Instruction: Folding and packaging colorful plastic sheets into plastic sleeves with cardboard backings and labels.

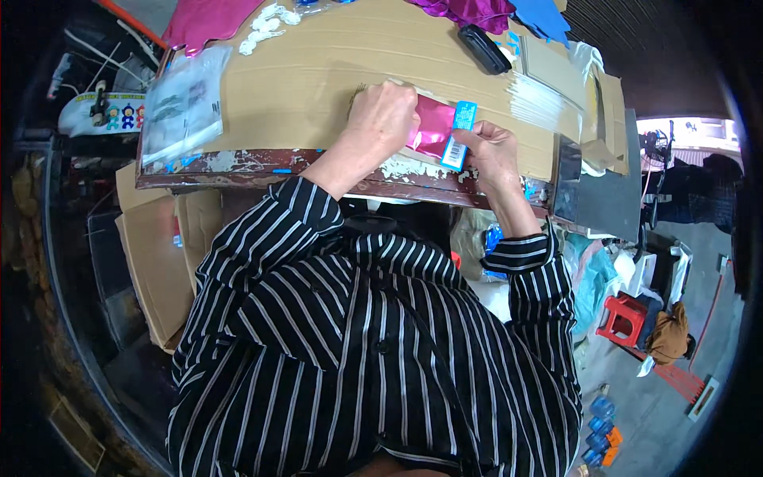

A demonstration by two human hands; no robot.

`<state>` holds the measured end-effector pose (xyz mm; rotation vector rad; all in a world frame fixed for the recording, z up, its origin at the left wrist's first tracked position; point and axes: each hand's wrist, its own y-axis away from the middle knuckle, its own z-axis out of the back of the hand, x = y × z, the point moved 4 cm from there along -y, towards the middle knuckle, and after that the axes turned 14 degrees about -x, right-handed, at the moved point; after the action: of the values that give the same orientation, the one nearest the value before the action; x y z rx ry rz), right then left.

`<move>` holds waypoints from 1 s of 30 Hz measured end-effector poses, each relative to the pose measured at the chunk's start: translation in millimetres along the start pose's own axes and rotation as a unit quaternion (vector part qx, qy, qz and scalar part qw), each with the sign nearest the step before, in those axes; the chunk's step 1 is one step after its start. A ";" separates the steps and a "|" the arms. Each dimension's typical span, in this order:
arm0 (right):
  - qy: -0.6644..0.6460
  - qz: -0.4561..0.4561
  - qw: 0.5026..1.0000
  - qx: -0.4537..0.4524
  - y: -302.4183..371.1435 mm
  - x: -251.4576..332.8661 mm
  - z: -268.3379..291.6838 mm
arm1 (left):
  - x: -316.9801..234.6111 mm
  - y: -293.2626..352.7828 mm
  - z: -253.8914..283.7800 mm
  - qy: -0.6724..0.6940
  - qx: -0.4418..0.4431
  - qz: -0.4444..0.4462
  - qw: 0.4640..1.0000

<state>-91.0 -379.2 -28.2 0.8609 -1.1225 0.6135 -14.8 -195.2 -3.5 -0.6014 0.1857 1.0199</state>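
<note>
A strip of shiny pink fabric [433, 123] stretches between my two hands, just above the cardboard-covered table. My left hand [385, 115] is closed in a fist at the fabric's left end, and its fingertips are hidden beneath the knuckles. Across the fabric's right end stands a narrow blue card [465, 119] with a white barcode patch. My right hand [494, 155] pinches this card at its right edge between thumb and fingers.
Flat brown cardboard [278, 95] covers the table. A clear plastic bag [187, 107] lies at left, a black case [485, 49] and a stack of clear sleeves [544, 99] at right. Pink cloth [208, 20], white cords [269, 25] and purple cloth [465, 12] line the far side.
</note>
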 end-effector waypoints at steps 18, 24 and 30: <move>-0.168 -0.010 0.985 -0.030 5.5 -0.5 -44.2 | 42.0 50.2 35.4 0.295 -0.121 0.179 0.931; -0.309 -0.007 0.951 -0.001 6.0 -1.2 -48.8 | 49.9 67.3 42.1 0.494 -0.154 0.297 0.802; -0.326 -0.019 0.945 -0.008 27.6 28.0 -61.4 | 22.1 32.6 40.0 0.764 -0.146 0.296 0.555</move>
<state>-72.1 -312.6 -5.4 1.1061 -1.6964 0.2815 -35.8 -144.4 7.8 -1.7207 1.9277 0.8552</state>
